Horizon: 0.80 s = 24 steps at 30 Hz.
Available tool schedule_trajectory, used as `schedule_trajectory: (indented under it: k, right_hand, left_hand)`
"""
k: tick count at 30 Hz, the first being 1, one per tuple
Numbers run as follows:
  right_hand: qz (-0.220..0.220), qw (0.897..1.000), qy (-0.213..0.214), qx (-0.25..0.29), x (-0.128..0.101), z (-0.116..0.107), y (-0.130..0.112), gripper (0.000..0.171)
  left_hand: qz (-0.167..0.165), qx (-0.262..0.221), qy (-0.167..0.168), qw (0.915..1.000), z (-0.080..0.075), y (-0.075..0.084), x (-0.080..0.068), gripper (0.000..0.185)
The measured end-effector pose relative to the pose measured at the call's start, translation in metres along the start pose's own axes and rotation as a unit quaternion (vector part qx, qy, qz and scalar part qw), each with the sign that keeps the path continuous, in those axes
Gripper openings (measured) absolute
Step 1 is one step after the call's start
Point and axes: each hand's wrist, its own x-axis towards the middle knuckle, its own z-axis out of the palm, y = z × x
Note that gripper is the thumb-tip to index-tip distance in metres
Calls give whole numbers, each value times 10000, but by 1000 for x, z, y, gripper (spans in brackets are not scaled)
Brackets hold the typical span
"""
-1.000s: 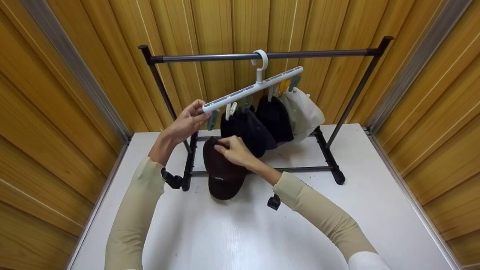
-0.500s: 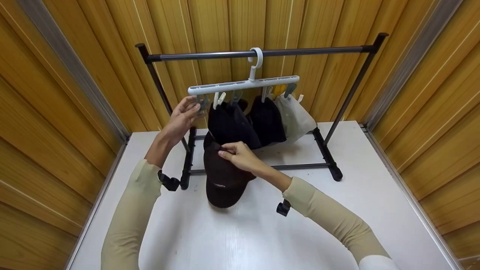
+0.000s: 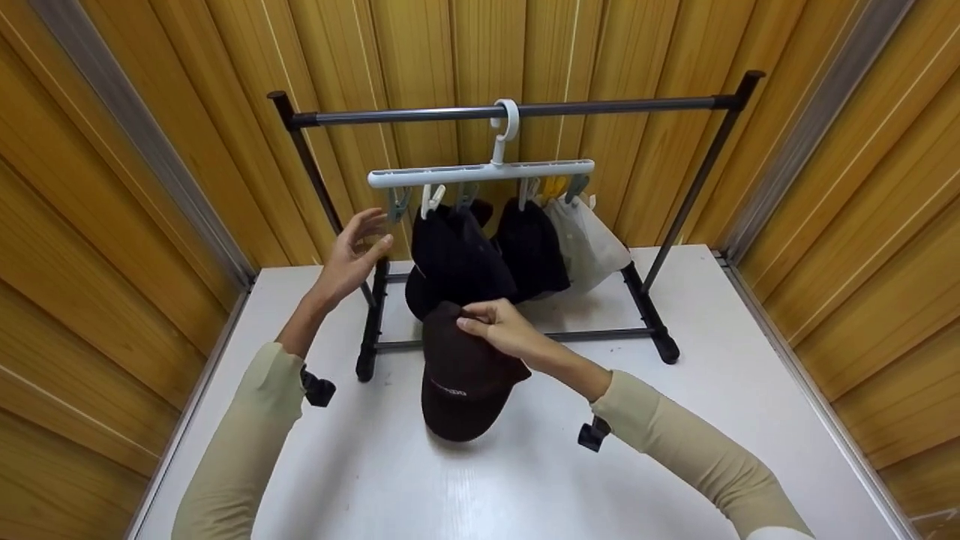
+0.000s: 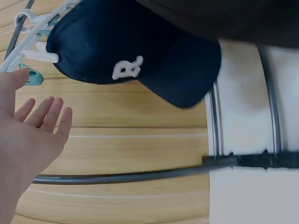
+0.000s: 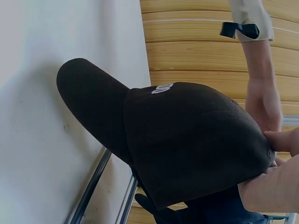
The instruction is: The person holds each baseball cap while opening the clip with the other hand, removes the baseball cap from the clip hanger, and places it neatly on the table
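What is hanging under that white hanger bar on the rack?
Under the white hanger bar, clips hold a navy cap, a black cap and a whitish cap. The leftmost clip hangs empty. A yellow clip behind them is mostly covered.

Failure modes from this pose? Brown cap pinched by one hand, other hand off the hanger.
1. The right hand pinches only the back edge of the brown cap; it may slip out.
2. The left hand is open, apart from the clip hanger, which hangs by one hook and may swing.
3. The navy cap crowds the free end clip.
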Motion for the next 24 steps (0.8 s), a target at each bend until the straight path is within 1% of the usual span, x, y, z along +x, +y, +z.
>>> schedule_trajectory:
  k: [2, 3, 5, 6, 9, 12, 15, 17, 19, 21, 24]
  right_hand:
    - [102, 9999, 39, 111, -4, -4, 0, 22]
    - [134, 9998, 59, 157, -6, -6, -1, 23]
    - [172, 9995, 115, 242, -10, -10, -1, 25]
    - [202, 9993, 132, 285, -12, -13, -1, 26]
    - [294, 9990, 143, 288, -19, -20, 0, 29]
    - [454, 9985, 111, 271, -24, -27, 2, 30]
    - [570, 9980, 111, 229, -27, -33, 6, 30]
    - [635, 9977, 152, 195, -31, -37, 9, 32]
    - [706, 9972, 191, 169, -35, -41, 12, 32]
    - [754, 9968, 224, 175, -41, -47, 15, 30]
    - [786, 9962, 237, 291, -50, -57, 16, 21]
  left_hand:
    - [63, 705, -119, 9974, -1, -4, -6, 58]
    - [72, 1097, -184, 9938, -1, -6, -10, 60]
    - [96, 1834, -309, 9825, -2, -11, -17, 67]
    - [104, 2124, -355, 9765, -3, -13, -20, 71]
    - [148, 2886, -312, 9568, -4, -19, -30, 81]
    - [329, 3374, -113, 9407, -7, -27, -37, 86]
    - [397, 3830, 16, 9229, -10, -34, -44, 90]
    - [321, 4088, -37, 9120, -12, -38, -48, 93]
    - [177, 4321, -164, 9015, -15, -43, -52, 96]
    - [52, 4446, -275, 8953, -18, -50, -56, 98]
    - [-100, 4559, -371, 8892, -24, -58, -64, 100]
